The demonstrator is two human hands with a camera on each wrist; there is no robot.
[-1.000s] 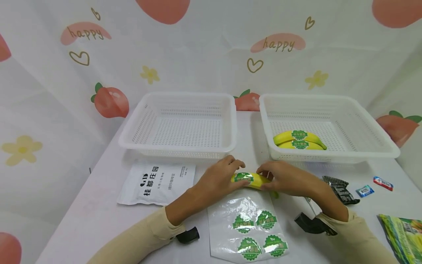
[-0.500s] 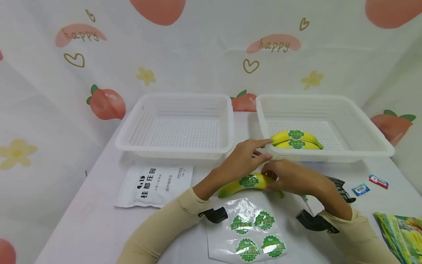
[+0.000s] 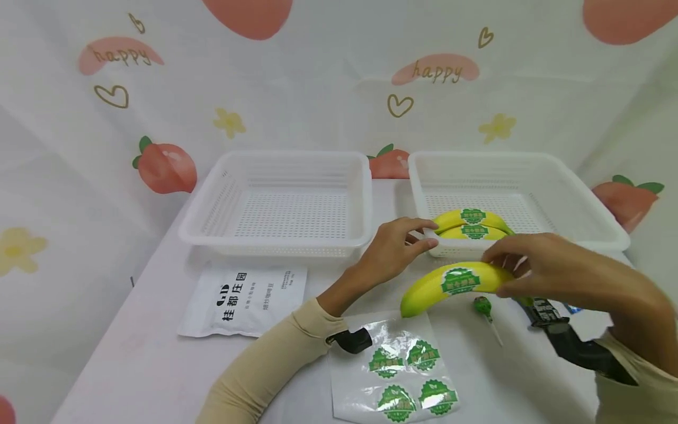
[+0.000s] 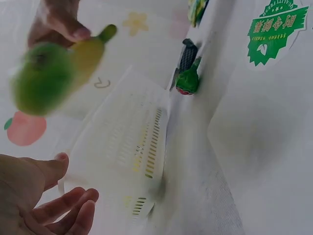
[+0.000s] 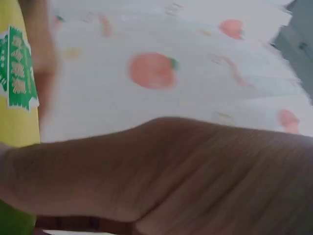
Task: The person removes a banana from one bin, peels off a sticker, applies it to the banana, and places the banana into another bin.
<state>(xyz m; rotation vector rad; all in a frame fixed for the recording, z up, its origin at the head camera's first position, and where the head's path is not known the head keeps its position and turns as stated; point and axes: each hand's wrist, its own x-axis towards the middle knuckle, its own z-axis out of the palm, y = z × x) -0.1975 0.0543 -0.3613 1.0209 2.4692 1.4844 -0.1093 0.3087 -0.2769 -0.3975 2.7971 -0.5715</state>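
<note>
My right hand (image 3: 551, 268) grips a yellow banana (image 3: 431, 288) near its stem end, above the table. A green round sticker (image 3: 461, 281) is on the banana's side, and its greenish tip points left. My left hand (image 3: 394, 247) reaches to the front left corner of the right white basket (image 3: 529, 244), thumb and fingers apart, fingertips right at the rim. In that basket lie two bananas (image 3: 471, 218) with the same green stickers. In the left wrist view, the held banana (image 4: 44, 78) is blurred, above my left hand (image 4: 44, 200).
A second white basket (image 3: 296, 215) stands at the back left. In front are a white pouch (image 3: 243, 300) and a sheet of green stickers (image 3: 394, 330). A green-wrapped lollipop (image 3: 483, 305) and a black packet (image 3: 542, 312) lie at right, partly below the right arm.
My left hand has let go of the banana and moved up to the right basket's corner. My right hand has lifted the banana and moved right, uncovering the lollipop.
</note>
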